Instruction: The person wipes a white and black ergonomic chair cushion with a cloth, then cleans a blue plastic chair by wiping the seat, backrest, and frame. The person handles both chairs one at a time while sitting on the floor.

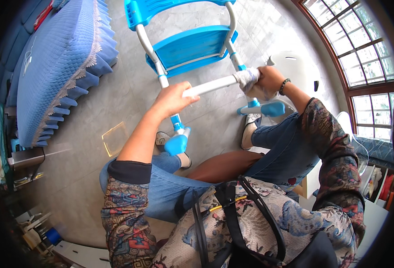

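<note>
My left hand (173, 100) grips the left end of a white metal tube (213, 85), thumb along its underside. My right hand (271, 79) is closed on crumpled, whitish cloth or wrapping (249, 80) around the tube's right end. The tube lies across the two legs of a furniture frame with white tubing and blue plastic fittings; whether it is joined to them is hidden by my hands. Between the legs, farther off, is a blue plastic panel (190, 50). Blue end caps, left (176, 144) and right (273, 109), sit at the near ends of the frame, close to my feet.
A bed or sofa with a blue quilted, lace-edged cover (66, 50) stands at left, a white cable (28, 62) on it. A white plastic panel (294, 73) is at right, near a barred window (361, 47). A yellow-edged clear sheet (114, 138) lies on the grey tiled floor (83, 160).
</note>
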`<state>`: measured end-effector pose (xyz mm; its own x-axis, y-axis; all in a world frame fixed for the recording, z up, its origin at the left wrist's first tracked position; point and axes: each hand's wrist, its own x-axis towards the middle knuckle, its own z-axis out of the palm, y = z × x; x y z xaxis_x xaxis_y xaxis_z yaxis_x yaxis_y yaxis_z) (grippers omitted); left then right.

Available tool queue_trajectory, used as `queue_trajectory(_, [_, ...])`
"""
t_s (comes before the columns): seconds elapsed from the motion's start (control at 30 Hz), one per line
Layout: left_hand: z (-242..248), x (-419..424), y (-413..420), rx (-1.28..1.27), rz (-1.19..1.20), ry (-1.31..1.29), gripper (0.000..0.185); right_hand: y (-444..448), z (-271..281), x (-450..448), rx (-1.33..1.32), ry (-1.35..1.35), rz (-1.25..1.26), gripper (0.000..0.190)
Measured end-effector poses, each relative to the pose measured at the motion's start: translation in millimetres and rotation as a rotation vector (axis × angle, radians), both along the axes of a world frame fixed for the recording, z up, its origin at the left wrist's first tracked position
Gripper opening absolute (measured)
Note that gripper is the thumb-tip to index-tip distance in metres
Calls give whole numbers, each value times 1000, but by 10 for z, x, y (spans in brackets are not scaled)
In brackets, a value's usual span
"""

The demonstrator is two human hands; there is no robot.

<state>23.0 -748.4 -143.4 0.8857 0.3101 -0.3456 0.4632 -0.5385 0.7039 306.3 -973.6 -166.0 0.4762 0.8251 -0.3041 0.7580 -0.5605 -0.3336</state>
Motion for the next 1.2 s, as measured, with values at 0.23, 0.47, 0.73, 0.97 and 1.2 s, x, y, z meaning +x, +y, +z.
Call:
queue_trajectory(0.23, [40, 151, 403, -328, 158, -270, 29, 190, 103, 279, 239, 311, -107, 36])
queue_trajectory(0.47, [111, 223, 655, -183, 220, -280, 38, 207, 177, 378, 471, 804, -422, 32])
queue_trajectory(0.73, [239, 238, 598, 100, 205, -98, 43, 253, 511, 252, 597, 675, -625, 24])
queue_trajectory(0.97, [189, 190, 555, 123, 187, -76, 42, 159, 647, 573, 929, 655, -754, 29])
queue_trajectory(1.2, [245, 63, 353, 147, 139, 3, 36, 191, 334, 562, 281, 235, -282, 35])
